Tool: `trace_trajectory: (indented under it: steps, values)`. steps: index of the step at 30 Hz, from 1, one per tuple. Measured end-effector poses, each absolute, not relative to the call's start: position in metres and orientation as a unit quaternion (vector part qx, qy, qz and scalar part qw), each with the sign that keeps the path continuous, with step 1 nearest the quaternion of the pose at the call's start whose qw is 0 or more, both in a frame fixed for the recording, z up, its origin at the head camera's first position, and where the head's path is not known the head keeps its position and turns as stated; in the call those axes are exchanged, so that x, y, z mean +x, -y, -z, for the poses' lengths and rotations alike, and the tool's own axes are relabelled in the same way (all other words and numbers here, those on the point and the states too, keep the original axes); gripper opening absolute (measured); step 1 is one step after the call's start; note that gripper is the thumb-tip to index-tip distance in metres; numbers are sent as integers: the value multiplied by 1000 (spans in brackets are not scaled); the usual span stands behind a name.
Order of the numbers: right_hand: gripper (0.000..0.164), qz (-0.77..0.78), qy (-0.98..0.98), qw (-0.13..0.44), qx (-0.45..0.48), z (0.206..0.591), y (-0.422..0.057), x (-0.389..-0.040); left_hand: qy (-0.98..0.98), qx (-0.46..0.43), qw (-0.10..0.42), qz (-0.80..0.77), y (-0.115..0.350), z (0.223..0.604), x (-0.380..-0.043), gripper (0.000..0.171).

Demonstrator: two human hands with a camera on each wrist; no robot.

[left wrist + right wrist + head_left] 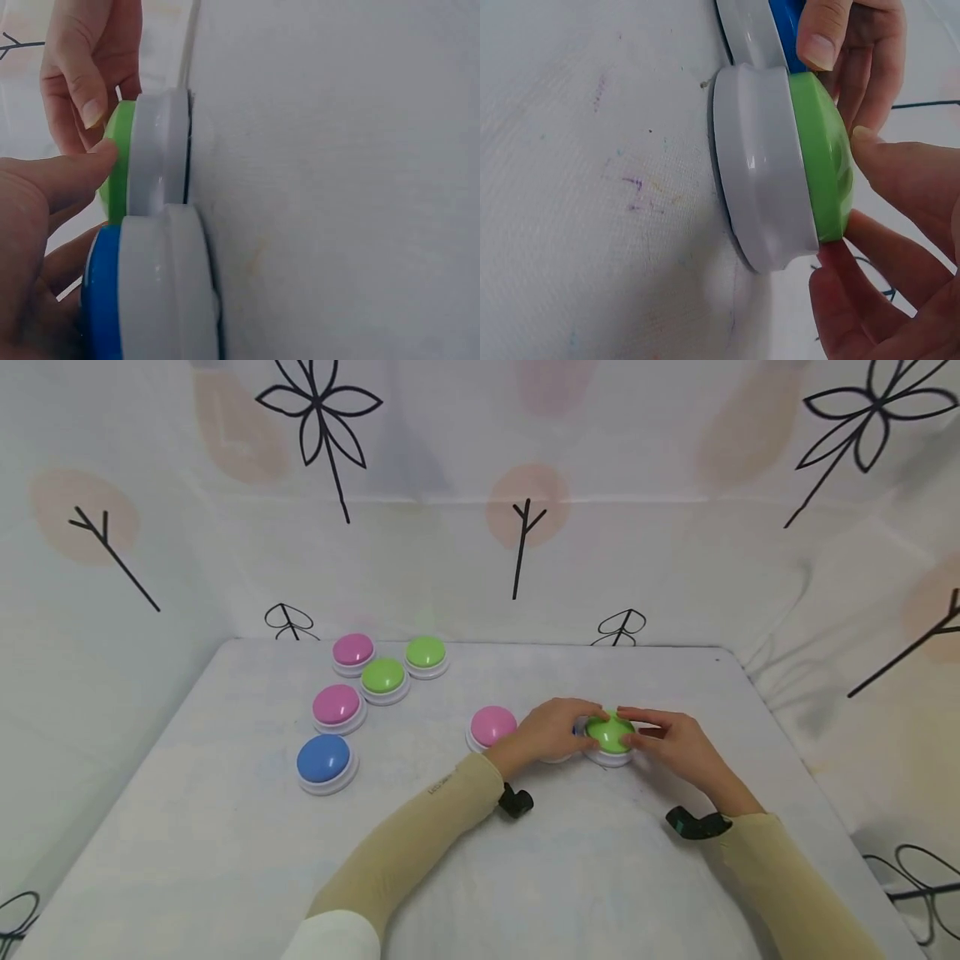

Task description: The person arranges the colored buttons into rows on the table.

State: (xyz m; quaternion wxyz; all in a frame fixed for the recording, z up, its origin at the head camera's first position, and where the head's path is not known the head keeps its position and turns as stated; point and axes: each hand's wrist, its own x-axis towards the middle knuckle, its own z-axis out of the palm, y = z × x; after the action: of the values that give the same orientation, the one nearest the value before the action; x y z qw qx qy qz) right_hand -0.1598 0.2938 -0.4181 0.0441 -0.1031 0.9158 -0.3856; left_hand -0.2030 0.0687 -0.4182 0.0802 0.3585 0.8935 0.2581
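A round push button with a green cap and white base [611, 737] stands on the table at the right of the head view. My left hand [553, 727] grips its left side, thumb on the near part of the cap and fingers at the far edge. From the opposite side my right hand [675, 745] pinches the cap between thumb and fingers. A blue button [103, 292] sits right beside the green one, mostly hidden under my left hand in the head view. Left of that hand is a pink button [492, 726], partly covered by the wrist.
At the left of the white table [225, 827] stand two pink buttons, the nearer one [336, 704] above a blue button [324, 760]. Two green buttons, one at the back [425, 653], stand close by. A patterned cloth [450, 552] hangs behind and at the sides.
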Motion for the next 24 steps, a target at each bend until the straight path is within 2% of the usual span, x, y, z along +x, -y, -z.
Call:
trace_trajectory:
  steps: [12, 24]
  values:
    - [41, 401, -910, 22, -102, 419, -291, -161, -883, 354, 106, -289, -57, 411, -203, 35]
    - [38, 401, -914, 17, -59, 420, -285, -169, -861, 372, 95, -334, -38, 413, -202, 28]
